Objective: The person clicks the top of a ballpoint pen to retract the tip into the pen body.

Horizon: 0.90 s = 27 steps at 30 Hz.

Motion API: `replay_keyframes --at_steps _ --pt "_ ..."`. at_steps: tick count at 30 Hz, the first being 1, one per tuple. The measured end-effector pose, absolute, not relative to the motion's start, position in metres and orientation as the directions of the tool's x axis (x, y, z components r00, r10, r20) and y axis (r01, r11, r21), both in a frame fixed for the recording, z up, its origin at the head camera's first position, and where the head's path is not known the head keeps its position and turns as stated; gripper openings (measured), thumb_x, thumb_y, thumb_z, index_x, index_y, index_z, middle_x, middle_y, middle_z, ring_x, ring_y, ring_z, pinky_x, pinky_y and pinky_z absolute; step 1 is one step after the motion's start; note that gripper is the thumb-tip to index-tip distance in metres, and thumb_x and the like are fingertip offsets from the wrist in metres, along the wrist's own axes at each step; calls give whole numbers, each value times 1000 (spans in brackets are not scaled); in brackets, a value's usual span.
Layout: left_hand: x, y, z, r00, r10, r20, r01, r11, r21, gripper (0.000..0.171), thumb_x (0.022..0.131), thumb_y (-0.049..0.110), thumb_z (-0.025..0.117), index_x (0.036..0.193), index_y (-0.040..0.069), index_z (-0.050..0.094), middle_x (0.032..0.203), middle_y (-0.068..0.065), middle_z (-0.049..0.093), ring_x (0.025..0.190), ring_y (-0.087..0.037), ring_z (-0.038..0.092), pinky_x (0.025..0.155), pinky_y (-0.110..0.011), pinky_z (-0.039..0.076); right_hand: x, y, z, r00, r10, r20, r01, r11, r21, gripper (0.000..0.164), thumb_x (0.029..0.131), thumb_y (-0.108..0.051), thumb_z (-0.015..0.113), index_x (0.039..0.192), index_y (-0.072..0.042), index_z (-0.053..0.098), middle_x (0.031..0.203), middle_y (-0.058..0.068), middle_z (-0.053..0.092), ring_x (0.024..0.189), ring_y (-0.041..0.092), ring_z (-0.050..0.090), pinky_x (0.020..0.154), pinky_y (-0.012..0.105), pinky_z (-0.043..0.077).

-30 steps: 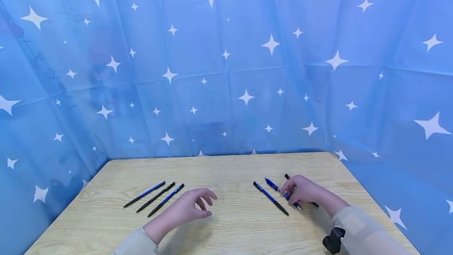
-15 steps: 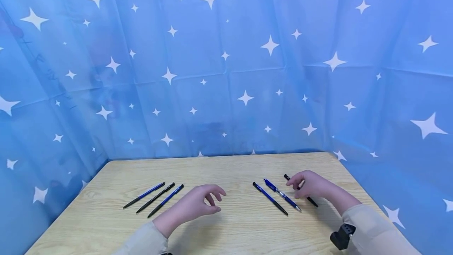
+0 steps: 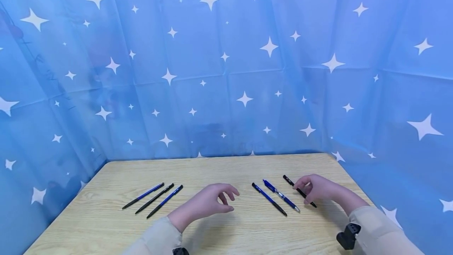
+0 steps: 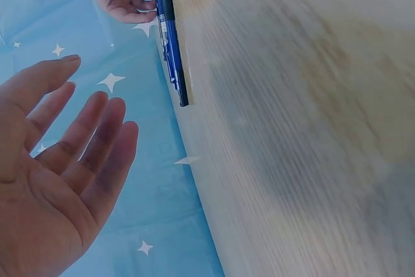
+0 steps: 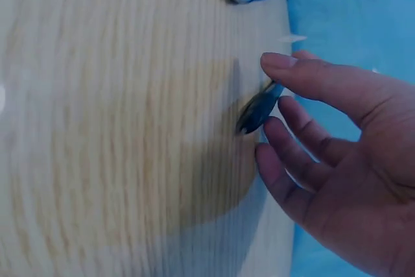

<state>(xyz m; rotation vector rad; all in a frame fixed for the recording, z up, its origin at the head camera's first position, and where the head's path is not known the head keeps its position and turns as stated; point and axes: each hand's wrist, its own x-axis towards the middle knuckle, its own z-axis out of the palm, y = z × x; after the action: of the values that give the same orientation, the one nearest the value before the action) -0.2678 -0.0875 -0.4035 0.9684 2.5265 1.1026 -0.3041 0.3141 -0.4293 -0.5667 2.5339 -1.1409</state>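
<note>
My right hand (image 3: 316,189) hovers at the black pen (image 3: 288,180) on the right of the table. In the right wrist view the thumb and fingers stand apart on either side of that pen (image 5: 259,109); I cannot tell whether they touch it. To its left lie a blue pen with a clear middle section (image 3: 281,196) and a blue pen with a dark grip (image 3: 269,198). My left hand (image 3: 209,202) is held above the middle of the table, fingers loosely bent, holding nothing. The left wrist view also shows that hand (image 4: 65,167) with its palm bare.
On the left of the wooden table (image 3: 212,168) three more pens lie slanted side by side: a blue one (image 3: 143,196), a black one (image 3: 154,198) and another blue one (image 3: 165,201). A blue curtain (image 3: 212,70) with white stars hangs behind the table and along its sides.
My right hand has moved right from over the clear-section blue pen to the black pen. The left hand has drifted right toward the table's middle. The pens rest where they were.
</note>
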Motion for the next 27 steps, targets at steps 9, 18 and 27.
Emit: replay_keyframes --at_steps 9,18,27 --pt "-273 -79 -404 -751 659 52 483 494 723 34 87 14 75 119 18 65 101 -1 65 81 -4 61 73 -25 52 -310 322 -438 -857 -501 -124 -238 596 -767 42 70 10 79 111 5 67 90 9 56 76 22 47 61 29 43" --pt "-275 -77 -403 -758 650 49 469 492 733 34 85 11 76 116 20 66 100 -3 65 80 -5 62 70 -25 52 -308 318 -431 -851 -501 -157 -239 635 -734 40 73 10 77 110 2 66 79 8 54 65 19 45 56 28 41" --pt "-277 -70 -405 -757 651 53 478 496 725 34 86 12 76 118 18 66 101 -3 66 81 -4 61 72 -25 52 -304 308 -425 -894 -383 -233 -123 708 -695 41 72 15 75 106 -5 66 72 9 52 53 16 42 52 33 43"
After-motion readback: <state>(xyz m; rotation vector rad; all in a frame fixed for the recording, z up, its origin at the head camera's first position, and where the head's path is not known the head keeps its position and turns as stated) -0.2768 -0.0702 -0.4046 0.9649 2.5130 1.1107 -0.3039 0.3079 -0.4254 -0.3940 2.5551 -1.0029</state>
